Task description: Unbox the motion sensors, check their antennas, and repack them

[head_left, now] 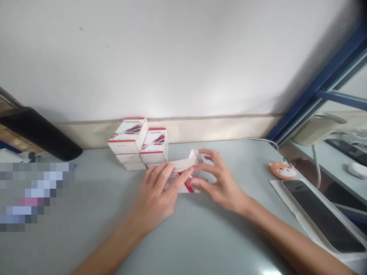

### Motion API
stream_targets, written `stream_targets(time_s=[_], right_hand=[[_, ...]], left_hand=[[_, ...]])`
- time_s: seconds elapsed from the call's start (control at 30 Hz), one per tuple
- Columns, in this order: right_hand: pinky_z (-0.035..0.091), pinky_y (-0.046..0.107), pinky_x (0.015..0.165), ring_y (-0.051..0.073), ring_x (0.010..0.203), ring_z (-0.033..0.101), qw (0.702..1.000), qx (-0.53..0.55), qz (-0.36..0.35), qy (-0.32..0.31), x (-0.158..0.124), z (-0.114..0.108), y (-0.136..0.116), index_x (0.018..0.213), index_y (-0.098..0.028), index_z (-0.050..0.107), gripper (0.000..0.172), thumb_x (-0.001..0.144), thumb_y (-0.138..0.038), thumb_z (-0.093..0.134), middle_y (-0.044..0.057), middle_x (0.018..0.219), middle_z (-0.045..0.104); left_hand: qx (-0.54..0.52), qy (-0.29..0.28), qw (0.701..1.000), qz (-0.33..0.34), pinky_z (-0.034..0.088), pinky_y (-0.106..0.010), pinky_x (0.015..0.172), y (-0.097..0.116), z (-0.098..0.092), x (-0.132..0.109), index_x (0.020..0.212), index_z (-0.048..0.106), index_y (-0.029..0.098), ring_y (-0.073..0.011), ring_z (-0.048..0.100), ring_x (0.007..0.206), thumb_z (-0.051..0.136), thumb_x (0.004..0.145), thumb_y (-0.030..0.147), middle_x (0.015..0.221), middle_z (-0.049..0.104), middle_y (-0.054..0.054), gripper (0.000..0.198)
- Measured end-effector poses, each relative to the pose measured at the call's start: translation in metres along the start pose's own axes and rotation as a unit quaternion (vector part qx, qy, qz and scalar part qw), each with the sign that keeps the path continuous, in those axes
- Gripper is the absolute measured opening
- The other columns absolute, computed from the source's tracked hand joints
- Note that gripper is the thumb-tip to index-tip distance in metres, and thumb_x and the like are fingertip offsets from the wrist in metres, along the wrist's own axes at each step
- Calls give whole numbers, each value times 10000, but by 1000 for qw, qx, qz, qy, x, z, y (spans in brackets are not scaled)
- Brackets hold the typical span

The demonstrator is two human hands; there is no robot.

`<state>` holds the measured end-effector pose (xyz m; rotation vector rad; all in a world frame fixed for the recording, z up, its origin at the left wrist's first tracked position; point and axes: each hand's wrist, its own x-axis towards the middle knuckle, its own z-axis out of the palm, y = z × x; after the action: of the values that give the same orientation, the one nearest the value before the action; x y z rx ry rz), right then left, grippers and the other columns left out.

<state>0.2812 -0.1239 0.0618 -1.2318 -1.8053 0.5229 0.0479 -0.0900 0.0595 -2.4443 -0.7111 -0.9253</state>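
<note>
A small white-and-red cardboard box point(187, 186) lies on the desk with its right end open and a white flap point(194, 154) standing up there. My left hand point(157, 196) is closed over the left part of the box, its index finger stretched along the side with the barcode. At the open end, my right hand point(223, 183) curls its fingers and thumb around the edge and flaps. Something clear and shiny shows near the right thumb, too small to make out. Just behind my left hand stand stacked closed boxes point(127, 131) of the same print.
The grey desk point(94, 214) meets a white wall point(183, 57). On the right are a phone point(321, 214) on white paper, an orange animal-face case point(283, 170) and a white cable point(258, 139). A black cylinder-like object point(48, 131) leans at left, above a pixelated patch. A blue frame point(318, 80) edges the right.
</note>
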Motion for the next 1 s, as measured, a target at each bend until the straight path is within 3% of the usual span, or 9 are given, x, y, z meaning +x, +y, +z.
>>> stream_targets(time_s=[0.13,0.27,0.37,0.47,0.57,0.67,0.73,0.87,1.0], right_hand=[[414,566,1216,308,1483,437,999,39,37,-1,4,-5,-5,1055,-300,745,161,947,-419,744,75,1519,501],[508,447,1094,255,1208,662,989,75,97,82,13,-20,4,1007,-241,677,252,1003,-489,633,80,1301,687],[550,382,832,232,888,701,975,-47,190,105,19,-30,26,1090,-224,668,305,999,-508,605,61,1030,750],[488,352,684,224,743,657,953,-197,225,47,19,-33,52,1202,-218,654,301,1000,-427,575,56,918,741],[502,363,706,257,858,683,948,-252,191,37,17,-30,64,1227,-209,664,321,1011,-412,539,103,1024,731],[545,429,838,292,1032,678,955,-240,111,136,17,-32,51,1229,-219,667,313,1004,-412,568,142,1237,663],[545,451,905,285,1064,658,965,-197,4,171,16,-34,31,1197,-244,681,240,1012,-351,572,124,1195,648],[547,460,886,265,994,629,973,-140,-185,14,6,-30,-8,1153,-270,720,191,983,-285,634,107,1138,640],[543,479,965,261,1060,604,985,-80,-135,-72,-1,-13,-12,1249,-274,697,266,989,-326,670,105,1212,613]], left_hand=[[10,-12,1000,-5,529,-450,995,-1,1,-1,1497,543,251,-289,646,1155,624,852,-20,1232,600,-127,705],[20,-14,999,-35,525,-469,1005,-1,3,-3,1560,485,247,-304,651,1131,639,824,-36,1273,590,-145,804],[11,-7,998,-54,524,-470,996,0,4,-3,1572,468,241,-310,657,1105,653,810,-40,1274,589,-149,832],[2,-2,998,-60,521,-460,996,0,4,-2,1590,444,235,-314,659,1128,651,814,-41,1270,587,-151,849],[2,2,998,-65,523,-454,990,0,5,-1,1618,403,249,-317,658,1146,651,825,-27,1264,587,-147,875],[3,3,998,-67,524,-450,1000,0,5,-3,1637,369,272,-308,658,1142,641,823,-33,1266,587,-139,911],[2,-5,998,-66,519,-459,1020,1,4,-5,1628,386,277,-305,657,1138,635,819,-44,1276,583,-139,906],[-2,-11,998,-57,508,-470,1048,2,4,-6,1606,422,272,-302,650,1142,647,822,-49,1293,569,-140,876],[-8,14,998,-69,522,-454,1025,-1,6,-4,1616,405,262,-303,646,1149,654,827,-39,1268,572,-136,881]])
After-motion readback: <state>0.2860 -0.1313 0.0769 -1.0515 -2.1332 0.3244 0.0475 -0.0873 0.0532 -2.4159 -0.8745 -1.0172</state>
